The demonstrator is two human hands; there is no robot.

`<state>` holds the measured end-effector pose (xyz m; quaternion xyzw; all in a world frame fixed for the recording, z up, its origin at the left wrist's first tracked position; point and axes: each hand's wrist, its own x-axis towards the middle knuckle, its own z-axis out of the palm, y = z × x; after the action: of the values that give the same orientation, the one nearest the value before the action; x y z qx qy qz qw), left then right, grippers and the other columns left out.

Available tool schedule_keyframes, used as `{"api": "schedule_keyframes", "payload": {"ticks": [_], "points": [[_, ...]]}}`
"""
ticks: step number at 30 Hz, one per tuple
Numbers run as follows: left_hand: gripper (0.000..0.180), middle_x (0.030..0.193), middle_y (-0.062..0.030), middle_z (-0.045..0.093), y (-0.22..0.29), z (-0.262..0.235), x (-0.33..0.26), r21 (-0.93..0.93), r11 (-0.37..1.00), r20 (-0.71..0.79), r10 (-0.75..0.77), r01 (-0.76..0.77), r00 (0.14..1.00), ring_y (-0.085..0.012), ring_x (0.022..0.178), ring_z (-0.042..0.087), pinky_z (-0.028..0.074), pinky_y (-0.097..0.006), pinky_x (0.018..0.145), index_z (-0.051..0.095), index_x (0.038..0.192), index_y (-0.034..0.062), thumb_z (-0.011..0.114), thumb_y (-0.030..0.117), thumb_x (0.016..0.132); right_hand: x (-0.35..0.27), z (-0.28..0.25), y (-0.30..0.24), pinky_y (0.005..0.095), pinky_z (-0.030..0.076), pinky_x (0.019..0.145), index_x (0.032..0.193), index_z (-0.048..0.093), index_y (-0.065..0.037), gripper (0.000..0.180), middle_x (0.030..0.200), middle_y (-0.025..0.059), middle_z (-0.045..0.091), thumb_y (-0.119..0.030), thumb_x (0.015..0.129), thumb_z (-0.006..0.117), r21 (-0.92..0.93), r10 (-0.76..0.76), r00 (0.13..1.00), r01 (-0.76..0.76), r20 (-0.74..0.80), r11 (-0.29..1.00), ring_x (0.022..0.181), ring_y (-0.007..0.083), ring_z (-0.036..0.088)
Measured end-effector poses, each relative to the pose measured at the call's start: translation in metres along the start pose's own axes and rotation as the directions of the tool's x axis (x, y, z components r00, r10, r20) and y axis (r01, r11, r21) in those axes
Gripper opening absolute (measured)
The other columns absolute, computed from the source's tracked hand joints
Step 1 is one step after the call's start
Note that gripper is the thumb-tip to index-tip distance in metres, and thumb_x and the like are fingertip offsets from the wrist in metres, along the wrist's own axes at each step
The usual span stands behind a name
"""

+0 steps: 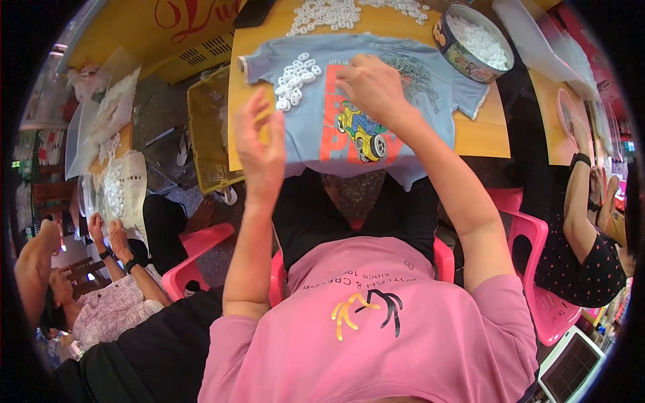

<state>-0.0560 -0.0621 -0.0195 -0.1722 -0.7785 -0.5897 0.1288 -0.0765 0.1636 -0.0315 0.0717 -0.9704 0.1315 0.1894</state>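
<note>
A grey-blue T-shirt [306, 138] with an orange and yellow car print lies spread on the yellow table in front of me. On its left part rests a loose pile of small white oval plastic pieces with holes [293, 82]. Small dark metal-looking pieces [420, 80] are scattered over its right part. My left hand [262, 148] is raised near the shirt's left edge, below the white pile, fingers apart and nothing visible in them. Above the print hovers my right hand [371, 84], its fingers curled together; whatever they may hold is hidden.
A round tin [463, 64] full of white pieces stands at the table's far right. More white pieces [326, 15] lie at the far edge, near a dark object [254, 12]. Left of the table is a yellow crate [211, 127]. People work at both sides, near pink chairs [531, 235].
</note>
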Motion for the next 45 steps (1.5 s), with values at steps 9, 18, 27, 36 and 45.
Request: {"api": "schedule_keyframes", "payload": {"ticks": [9,18,27,36,45], "points": [[0.028,0.113,-0.0082,0.057,0.013,0.036,-0.023,-0.178,0.97,0.229,-0.123,0.165,0.966,-0.0143,0.089,0.06,0.052,-0.027,0.073,0.056,0.122,0.0017,0.057,0.008,0.095,0.027,0.007,-0.005,0.0445,0.052,0.076,0.08,0.066,-0.006,0.013,0.085,0.0137,0.067,-0.015,0.078,0.058,-0.09,-0.051,0.977,0.071,0.208,0.993,0.087,0.0331,0.064],[0.022,0.101,-0.0066,0.064,0.016,0.058,-0.015,-0.515,0.712,0.265,-0.398,0.478,0.878,-0.0099,0.085,0.062,0.052,-0.022,0.069,0.058,0.114,-0.0005,0.056,0.013,0.098,-0.013,-0.027,-0.025,0.0368,0.049,0.067,0.09,0.063,0.0,0.017,0.08,0.0104,0.064,-0.016,0.086,0.06,0.654,0.228,0.973,-0.188,0.024,0.733,0.076,0.0208,0.063],[0.017,0.096,-0.0036,0.064,0.028,0.088,-0.033,-0.458,0.804,0.387,-0.204,0.38,0.899,-0.0085,0.085,0.062,0.05,-0.022,0.073,0.058,0.11,0.0,0.061,0.006,0.094,-0.091,-0.04,-0.027,0.0218,0.048,0.069,0.112,0.065,0.0,0.021,0.09,0.0024,0.064,-0.005,0.092,0.061,0.909,0.445,0.895,-0.158,-0.034,0.386,0.082,0.0072,0.059],[0.01,0.091,-0.0021,0.063,0.053,0.102,-0.042,-0.436,0.782,0.479,-0.217,0.445,0.851,-0.0067,0.083,0.06,0.05,-0.021,0.074,0.058,0.104,0.0009,0.059,0.006,0.095,-0.123,-0.055,-0.017,0.0222,0.054,0.071,0.103,0.06,0.002,0.014,0.09,0.0044,0.066,-0.005,0.091,0.064,0.961,0.556,0.816,-0.256,0.157,0.105,0.079,0.0078,0.064],[0.012,0.088,-0.0006,0.062,0.047,0.098,-0.038,-0.4,0.785,0.524,-0.227,0.473,0.821,-0.0052,0.077,0.058,0.048,-0.02,0.069,0.058,0.103,0.0016,0.059,0.011,0.096,-0.123,-0.064,-0.02,0.021,0.051,0.069,0.101,0.061,0.002,0.014,0.087,0.0031,0.065,-0.007,0.091,0.065,0.929,0.572,0.804,-0.318,0.16,0.188,0.078,0.0072,0.062]]}}
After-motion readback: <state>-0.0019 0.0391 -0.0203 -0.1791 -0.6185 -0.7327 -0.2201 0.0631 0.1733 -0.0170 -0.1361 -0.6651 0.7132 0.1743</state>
